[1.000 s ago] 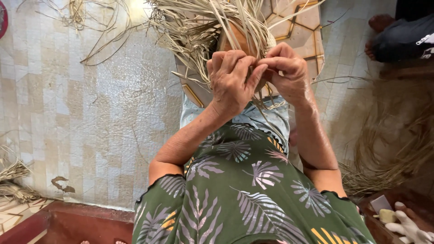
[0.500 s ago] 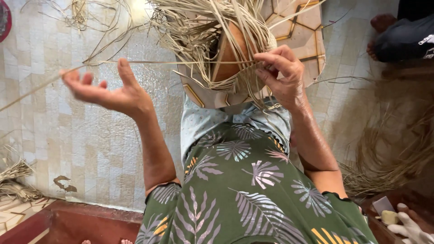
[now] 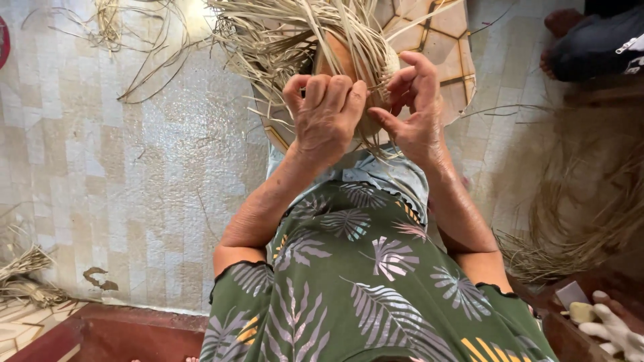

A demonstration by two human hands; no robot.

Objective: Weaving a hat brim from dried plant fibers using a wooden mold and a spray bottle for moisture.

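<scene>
Above my lap, over the tiled floor (image 3: 134,174), I am pinching thin pale straw strands (image 3: 288,33) of the half-woven piece with both my left hand (image 3: 327,114) and right hand (image 3: 416,107), fingers clenched tight together on them.

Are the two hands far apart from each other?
No. The left hand and right hand are close together, both pinching the same straw over the lap.
</scene>
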